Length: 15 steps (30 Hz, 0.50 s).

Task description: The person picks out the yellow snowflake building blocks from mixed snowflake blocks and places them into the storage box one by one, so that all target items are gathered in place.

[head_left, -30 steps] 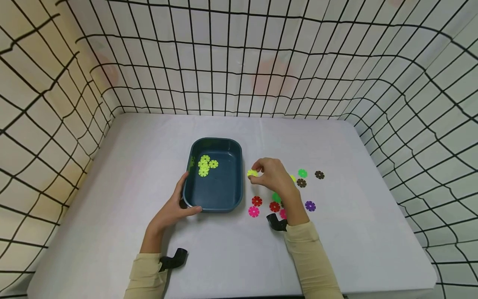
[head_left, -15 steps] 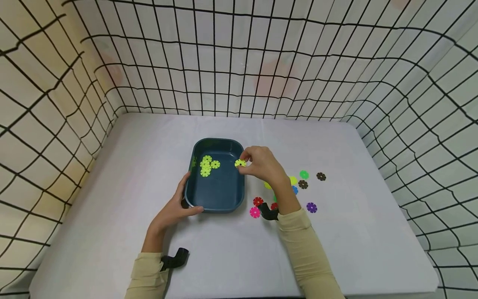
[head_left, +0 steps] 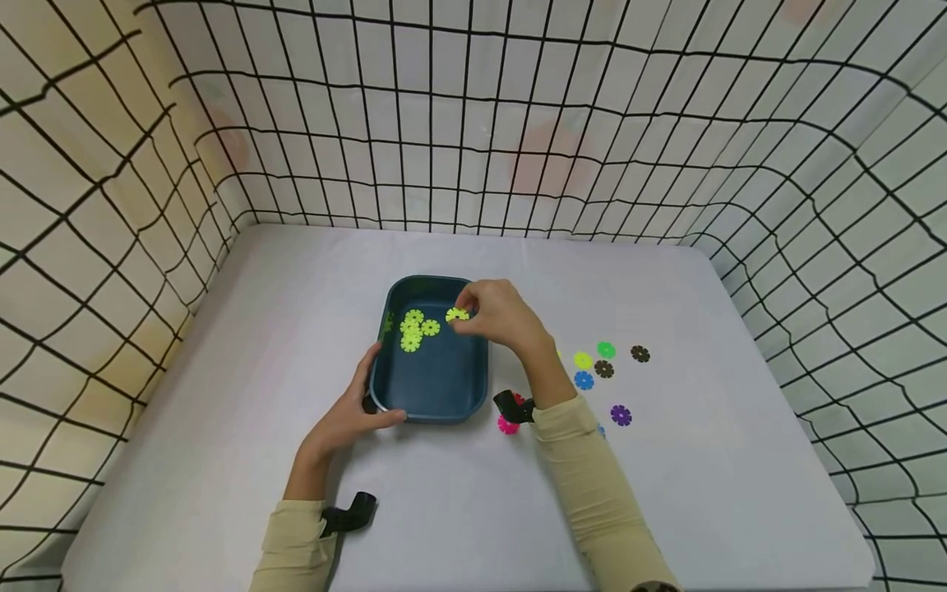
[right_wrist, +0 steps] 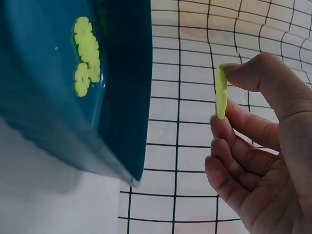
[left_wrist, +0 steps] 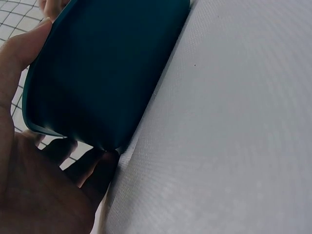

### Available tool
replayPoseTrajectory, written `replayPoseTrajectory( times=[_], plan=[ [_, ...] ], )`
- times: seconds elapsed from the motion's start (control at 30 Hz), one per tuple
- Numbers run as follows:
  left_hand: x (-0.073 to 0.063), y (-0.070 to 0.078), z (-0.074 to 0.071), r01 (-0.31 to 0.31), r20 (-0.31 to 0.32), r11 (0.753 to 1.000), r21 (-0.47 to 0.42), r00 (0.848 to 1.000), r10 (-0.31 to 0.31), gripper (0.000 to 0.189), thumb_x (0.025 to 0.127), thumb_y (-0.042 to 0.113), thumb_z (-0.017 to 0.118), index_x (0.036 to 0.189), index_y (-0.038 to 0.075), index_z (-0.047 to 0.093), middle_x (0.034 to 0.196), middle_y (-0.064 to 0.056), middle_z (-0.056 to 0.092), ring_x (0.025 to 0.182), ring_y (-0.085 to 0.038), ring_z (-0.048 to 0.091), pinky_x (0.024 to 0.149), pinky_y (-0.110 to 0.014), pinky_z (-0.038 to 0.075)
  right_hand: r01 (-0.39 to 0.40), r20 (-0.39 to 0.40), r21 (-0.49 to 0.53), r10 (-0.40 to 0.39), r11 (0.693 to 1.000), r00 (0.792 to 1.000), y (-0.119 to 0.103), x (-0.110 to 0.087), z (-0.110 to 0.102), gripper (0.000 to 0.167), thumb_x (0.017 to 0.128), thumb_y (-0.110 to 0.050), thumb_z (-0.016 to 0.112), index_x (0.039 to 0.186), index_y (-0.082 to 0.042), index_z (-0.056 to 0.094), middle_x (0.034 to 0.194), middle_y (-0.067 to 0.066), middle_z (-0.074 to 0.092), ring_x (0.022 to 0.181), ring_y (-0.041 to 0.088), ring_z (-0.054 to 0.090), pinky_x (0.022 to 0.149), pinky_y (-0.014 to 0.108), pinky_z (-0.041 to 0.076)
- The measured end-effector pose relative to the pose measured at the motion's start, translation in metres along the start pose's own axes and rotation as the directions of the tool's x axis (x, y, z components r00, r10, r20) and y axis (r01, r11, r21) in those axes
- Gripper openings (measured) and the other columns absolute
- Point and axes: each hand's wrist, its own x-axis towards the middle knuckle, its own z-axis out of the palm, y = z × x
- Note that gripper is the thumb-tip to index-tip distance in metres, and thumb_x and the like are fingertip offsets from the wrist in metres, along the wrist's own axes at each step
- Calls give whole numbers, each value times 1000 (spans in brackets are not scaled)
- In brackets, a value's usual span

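Observation:
My right hand [head_left: 506, 316] pinches a yellow notched plastic disc [head_left: 456, 315] between thumb and fingers, above the far right part of a dark blue tray [head_left: 429, 386]. In the right wrist view the held disc [right_wrist: 221, 95] is seen edge-on, with the other fingers curled under it. Several yellow discs [head_left: 411, 330] lie bunched on the tray floor, left of centre. My left hand [head_left: 348, 415] grips the tray's near left corner, thumb at the near rim and fingers along the left wall. The left wrist view shows those fingers [left_wrist: 87, 165] against the tray's outside.
Right of the tray, loose discs lie on the white table [head_left: 710, 493]: a purple disc [head_left: 621, 415], a blue disc [head_left: 584, 380], a green disc [head_left: 607, 350], a pink disc [head_left: 508, 424] and others. My right forearm hides some. Black wire mesh [head_left: 473, 115] stands around the back and sides.
My right hand has carried the yellow disc leftward from beside the tray to over it. My left hand has kept its hold on the tray corner.

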Motion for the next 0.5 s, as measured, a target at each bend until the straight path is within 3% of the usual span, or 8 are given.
replayPoseTrajectory(
  times=[0.5],
  plan=[
    [-1, 0, -1, 2, -1, 1000, 17, 1000, -2, 109, 80, 26, 78, 155, 39, -1, 165, -6, -6, 151, -38, 1, 114, -68, 14, 12, 62, 25, -13, 1000, 998, -14, 34, 18, 26, 82, -28, 76, 99, -9, 72, 95, 4, 71, 90, 17, 64, 81, 32, 54]
  ],
)
